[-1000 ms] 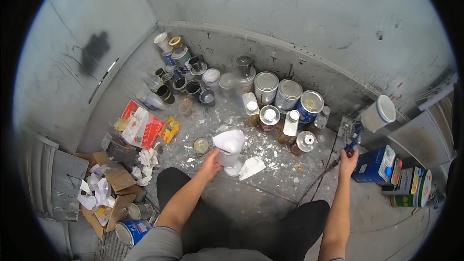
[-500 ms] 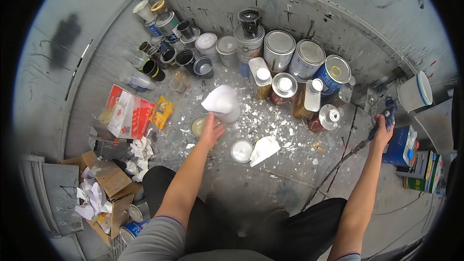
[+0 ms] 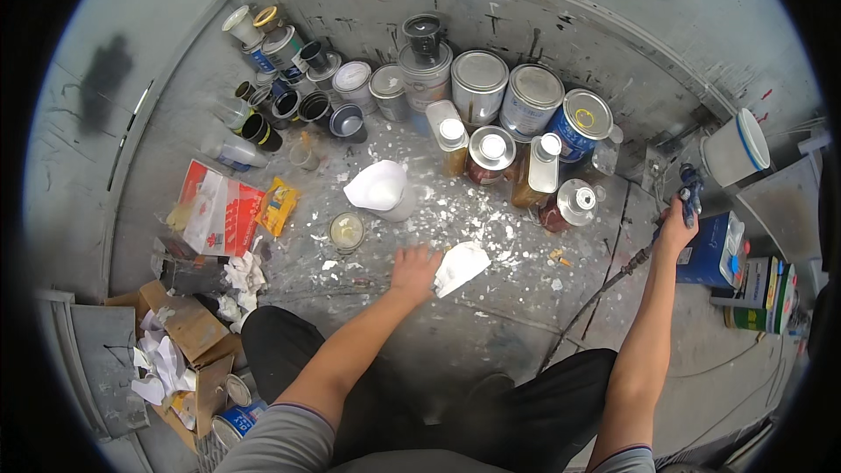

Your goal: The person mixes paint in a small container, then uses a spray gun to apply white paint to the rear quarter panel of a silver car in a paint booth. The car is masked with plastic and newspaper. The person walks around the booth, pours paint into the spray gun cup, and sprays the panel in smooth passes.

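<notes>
1. The fingers of the left hand [image 3: 414, 268] curl down onto the paint-spattered floor [image 3: 491, 333], closing over something small that the hand hides; what it is cannot be told. The hand lies right beside a white paper cone [image 3: 461, 266] that rests on its side, its edge touching the hand.

2. The right hand [image 3: 675, 226] is wrapped tight around the handle of a blue spray gun [image 3: 690, 188], held upright and off to the side, away from the cans. Its hose [image 3: 604, 289] trails down across the floor toward the person's knees, so the tool looks parked within reach while the other hand works.

3. Just beyond the left hand, a white cup with a paper funnel set in its mouth [image 3: 379, 189] stands upright, and a small open jar [image 3: 347, 230] stands near it; both sit in the bare middle patch, in easy reach.

4. Farther out, paint cans [image 3: 477, 86] and bottles are ranked against the wall, most with their lids on, and a row of small dark open tins [image 3: 289, 109] runs into the left corner.

5. At the left, a red and white packet [image 3: 219, 210] lies flat. A torn cardboard box of crumpled paper [image 3: 180, 342] sits beside the person's knee, and a white bucket [image 3: 734, 149] lies tipped on a ledge at the right.
</notes>
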Tool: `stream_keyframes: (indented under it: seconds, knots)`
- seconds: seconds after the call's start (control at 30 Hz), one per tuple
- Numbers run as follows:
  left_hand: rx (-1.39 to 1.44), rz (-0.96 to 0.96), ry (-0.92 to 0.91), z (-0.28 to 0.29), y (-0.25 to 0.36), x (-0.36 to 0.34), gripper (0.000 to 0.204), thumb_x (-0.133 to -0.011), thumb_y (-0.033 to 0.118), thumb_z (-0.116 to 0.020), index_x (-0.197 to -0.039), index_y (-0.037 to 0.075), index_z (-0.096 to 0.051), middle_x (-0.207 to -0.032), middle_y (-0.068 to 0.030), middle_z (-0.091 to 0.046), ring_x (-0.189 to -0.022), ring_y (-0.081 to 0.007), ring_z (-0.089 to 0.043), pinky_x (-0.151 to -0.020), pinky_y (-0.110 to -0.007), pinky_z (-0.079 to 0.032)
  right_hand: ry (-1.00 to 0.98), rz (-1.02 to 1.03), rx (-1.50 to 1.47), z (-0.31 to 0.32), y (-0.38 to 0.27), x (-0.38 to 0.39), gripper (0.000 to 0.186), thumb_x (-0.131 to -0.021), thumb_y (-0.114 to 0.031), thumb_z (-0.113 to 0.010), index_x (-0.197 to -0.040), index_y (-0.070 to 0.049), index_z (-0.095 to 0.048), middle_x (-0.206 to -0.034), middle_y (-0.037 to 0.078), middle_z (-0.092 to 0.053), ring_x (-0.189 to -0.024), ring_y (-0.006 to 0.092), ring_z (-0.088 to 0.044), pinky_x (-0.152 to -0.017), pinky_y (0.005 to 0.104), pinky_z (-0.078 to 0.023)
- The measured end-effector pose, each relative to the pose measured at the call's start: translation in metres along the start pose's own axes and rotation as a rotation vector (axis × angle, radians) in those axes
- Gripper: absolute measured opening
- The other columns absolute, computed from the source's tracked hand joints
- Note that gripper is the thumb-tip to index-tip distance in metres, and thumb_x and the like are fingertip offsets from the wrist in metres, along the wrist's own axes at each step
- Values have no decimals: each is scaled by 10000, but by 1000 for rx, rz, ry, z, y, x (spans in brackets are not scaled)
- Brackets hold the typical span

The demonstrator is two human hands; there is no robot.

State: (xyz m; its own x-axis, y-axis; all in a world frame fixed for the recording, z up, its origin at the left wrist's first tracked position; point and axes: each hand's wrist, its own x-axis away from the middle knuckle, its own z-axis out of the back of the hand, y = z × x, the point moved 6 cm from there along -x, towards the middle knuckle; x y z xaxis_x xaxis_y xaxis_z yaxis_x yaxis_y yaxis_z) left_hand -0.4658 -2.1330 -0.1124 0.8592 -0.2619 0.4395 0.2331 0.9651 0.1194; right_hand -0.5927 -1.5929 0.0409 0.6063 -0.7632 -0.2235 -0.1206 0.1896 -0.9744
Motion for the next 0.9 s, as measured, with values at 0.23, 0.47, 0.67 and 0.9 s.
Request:
stream_keyframes:
  seconds: [0.23, 0.47, 0.67, 0.9]
  knots:
    - [444, 379, -95, 8, -49, 21, 853, -768, 548, -868, -1482, 215, -540, -1347, -186, -612, -1243, -391, -616, -1034, -527, -513, 30, 45, 96, 33, -37, 32, 136, -955, -112, -759, -985, 2, -689, -717, -4, -584, -639, 94, -528, -594, 283, -401]
    - [1932, 682, -465, -12, -52, 67, 881, -830, 675, -789, -1483, 139, -539, -1245, -174, -665, -1281, -392, -604, -1161, -535, -441, -50, 63, -7, 27, -76, 130, 126, -977, -90, -722, -1075, -18, -688, -792, 5, -647, -662, 100, -594, -620, 277, -477]
    - [2431, 545, -129, 86, -21, 97, 800, -933, 623, -718, -1517, 121, -501, -1481, -217, -541, -1401, -426, -489, -1185, -590, -396, -427, 104, 122, -17, -98, 243, 257, -867, -15, -706, -1120, 28, -695, -837, 103, -704, -749, 158, -670, -681, 348, -538]
    - [2581, -287, 233, 285, -9, 128, 600, -994, 443, -718, -1429, 83, -513, -1507, -203, -524, -1364, -415, -535, -1205, -582, -411, -888, 183, 93, -62, -130, 328, 488, -834, -12, -739, -1316, 1, -668, -985, 238, -761, -904, 393, -782, -778, 397, -595]
